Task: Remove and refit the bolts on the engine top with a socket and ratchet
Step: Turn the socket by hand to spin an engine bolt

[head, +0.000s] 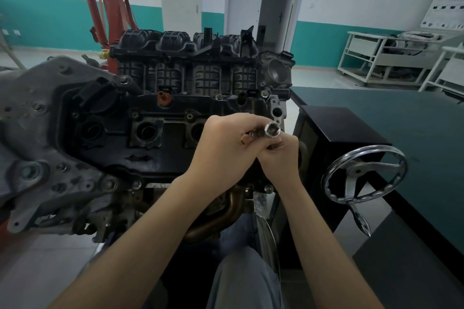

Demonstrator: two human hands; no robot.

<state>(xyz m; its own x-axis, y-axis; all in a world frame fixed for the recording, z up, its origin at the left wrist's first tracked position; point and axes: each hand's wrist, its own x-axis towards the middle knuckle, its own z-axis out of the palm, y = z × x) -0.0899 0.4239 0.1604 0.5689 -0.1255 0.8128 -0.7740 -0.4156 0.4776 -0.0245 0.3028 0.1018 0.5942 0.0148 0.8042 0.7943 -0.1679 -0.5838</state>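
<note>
The engine [155, 113] stands on its stand in front of me, its black top cover [118, 143] carrying small bolts [134, 114] along its edges. Both my hands meet over the cover's right end. My left hand [221, 150] is curled round the ratchet's shaft, of which only a short metal piece shows. My right hand [281, 158] grips the tool from below. A shiny socket [273, 129] sticks up between them, its open end facing me. The ratchet's handle is hidden inside my hands.
A chrome handwheel [364, 178] with a crank juts out at the right of the stand. A dark green bench [401, 120] lies beyond it. A red engine crane [108, 2] stands behind the engine. White racks [381, 57] line the right wall.
</note>
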